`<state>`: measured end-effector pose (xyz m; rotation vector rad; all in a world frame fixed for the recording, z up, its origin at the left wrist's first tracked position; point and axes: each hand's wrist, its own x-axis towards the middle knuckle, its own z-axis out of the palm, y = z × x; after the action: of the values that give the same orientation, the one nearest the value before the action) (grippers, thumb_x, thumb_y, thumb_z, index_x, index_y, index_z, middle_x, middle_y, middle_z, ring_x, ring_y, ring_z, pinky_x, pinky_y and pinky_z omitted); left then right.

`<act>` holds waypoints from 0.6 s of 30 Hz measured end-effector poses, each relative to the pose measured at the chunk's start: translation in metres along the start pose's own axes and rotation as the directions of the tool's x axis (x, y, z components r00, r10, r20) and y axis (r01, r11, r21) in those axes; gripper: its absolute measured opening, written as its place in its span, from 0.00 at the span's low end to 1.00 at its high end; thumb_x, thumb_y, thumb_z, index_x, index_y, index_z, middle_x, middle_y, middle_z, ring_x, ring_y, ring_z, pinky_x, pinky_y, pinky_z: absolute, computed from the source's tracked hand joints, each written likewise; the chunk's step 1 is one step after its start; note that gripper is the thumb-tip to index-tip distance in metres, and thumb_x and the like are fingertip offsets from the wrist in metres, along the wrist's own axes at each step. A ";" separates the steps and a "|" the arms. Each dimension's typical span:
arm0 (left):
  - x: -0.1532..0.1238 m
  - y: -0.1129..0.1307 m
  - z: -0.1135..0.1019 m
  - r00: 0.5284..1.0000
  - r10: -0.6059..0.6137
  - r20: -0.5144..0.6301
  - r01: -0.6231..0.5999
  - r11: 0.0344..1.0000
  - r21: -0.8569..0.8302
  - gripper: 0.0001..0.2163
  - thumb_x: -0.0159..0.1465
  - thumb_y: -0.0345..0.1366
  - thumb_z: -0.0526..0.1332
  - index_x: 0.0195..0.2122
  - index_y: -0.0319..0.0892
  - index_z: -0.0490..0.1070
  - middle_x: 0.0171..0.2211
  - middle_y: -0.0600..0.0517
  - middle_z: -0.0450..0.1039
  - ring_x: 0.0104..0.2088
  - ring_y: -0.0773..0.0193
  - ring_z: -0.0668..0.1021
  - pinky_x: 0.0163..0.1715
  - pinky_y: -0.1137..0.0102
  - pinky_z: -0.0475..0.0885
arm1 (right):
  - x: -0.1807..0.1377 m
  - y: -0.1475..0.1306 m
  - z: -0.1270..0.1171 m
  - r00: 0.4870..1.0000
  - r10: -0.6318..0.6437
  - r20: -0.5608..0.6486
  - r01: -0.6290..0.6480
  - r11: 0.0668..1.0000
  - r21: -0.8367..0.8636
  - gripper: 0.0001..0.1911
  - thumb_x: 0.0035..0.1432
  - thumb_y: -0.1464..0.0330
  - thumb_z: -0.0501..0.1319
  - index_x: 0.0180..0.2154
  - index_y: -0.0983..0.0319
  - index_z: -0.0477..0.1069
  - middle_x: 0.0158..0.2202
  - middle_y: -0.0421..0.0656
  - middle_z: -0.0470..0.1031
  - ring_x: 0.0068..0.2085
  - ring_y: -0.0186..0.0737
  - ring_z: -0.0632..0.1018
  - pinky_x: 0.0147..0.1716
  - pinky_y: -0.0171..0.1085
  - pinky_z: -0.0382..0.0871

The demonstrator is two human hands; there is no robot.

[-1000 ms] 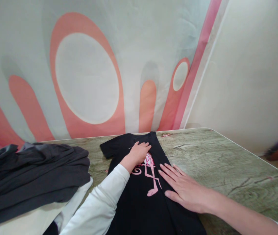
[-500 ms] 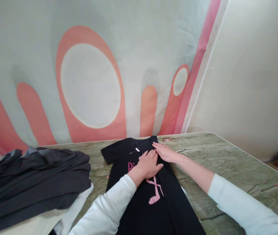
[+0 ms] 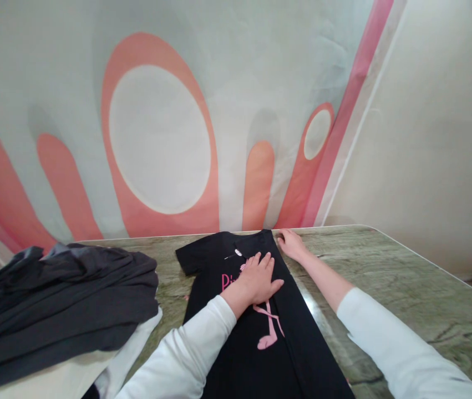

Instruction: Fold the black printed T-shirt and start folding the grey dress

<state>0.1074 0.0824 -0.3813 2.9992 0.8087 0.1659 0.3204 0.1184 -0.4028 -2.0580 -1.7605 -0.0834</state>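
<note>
A black T-shirt with pink lettering and a pink flamingo print lies on the table, its right side folded inward over the front. One short sleeve sticks out at the left. My left hand rests flat on the shirt's chest, fingers spread, covering part of the print. Beside the folded right shoulder, my right hand lies at the shirt's edge with its fingers slightly curled and apart; whether the fingertips touch the cloth is hard to tell. A small white label shows near the neckline.
On the left of the wood-patterned table is a heap of dark grey cloth over white and cream garments. A wall with pink and orange shapes stands right behind the table's far edge.
My right hand has moved off the shirt's folded shoulder to its right edge, onto the tabletop side. My left hand stays flat on the chest. The view has shifted slightly.
</note>
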 end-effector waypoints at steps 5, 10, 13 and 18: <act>0.000 -0.001 0.000 1.000 0.013 -0.020 -0.013 1.000 0.010 0.31 0.63 0.54 0.40 0.61 0.39 0.50 0.62 0.44 0.48 0.61 0.47 0.52 0.55 0.54 0.51 | -0.014 -0.005 -0.010 0.980 -0.190 -0.064 0.194 0.979 0.069 0.15 0.58 0.73 0.48 0.42 0.61 0.70 0.46 0.44 0.71 0.49 0.38 0.69 0.51 0.38 0.59; -0.003 -0.002 -0.002 0.999 0.023 -0.046 -0.023 1.000 0.008 0.30 0.63 0.54 0.40 0.60 0.39 0.52 0.62 0.44 0.50 0.60 0.47 0.53 0.55 0.55 0.52 | -0.014 -0.018 -0.009 0.992 -0.127 0.000 0.127 0.991 -0.032 0.16 0.59 0.67 0.50 0.47 0.60 0.69 0.50 0.45 0.70 0.51 0.46 0.67 0.51 0.47 0.58; -0.003 -0.001 -0.003 0.998 0.023 -0.052 -0.023 1.000 0.016 0.30 0.63 0.54 0.41 0.60 0.39 0.52 0.62 0.44 0.50 0.60 0.47 0.54 0.55 0.55 0.53 | -0.012 -0.020 -0.009 0.997 -0.074 -0.029 0.073 0.996 -0.045 0.18 0.61 0.67 0.47 0.49 0.62 0.67 0.51 0.49 0.68 0.52 0.48 0.66 0.51 0.49 0.57; -0.003 0.000 -0.003 0.997 0.019 -0.076 -0.015 0.999 0.047 0.30 0.63 0.54 0.41 0.59 0.40 0.54 0.61 0.44 0.52 0.59 0.47 0.56 0.54 0.55 0.53 | -0.007 -0.023 -0.003 0.980 -0.193 0.048 0.193 0.981 -0.003 0.19 0.61 0.69 0.47 0.51 0.60 0.66 0.54 0.43 0.66 0.55 0.39 0.65 0.55 0.40 0.56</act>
<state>0.1044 0.0802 -0.3782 3.0610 0.8049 0.2673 0.2976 0.1134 -0.3956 -1.9033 -1.9884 -0.0996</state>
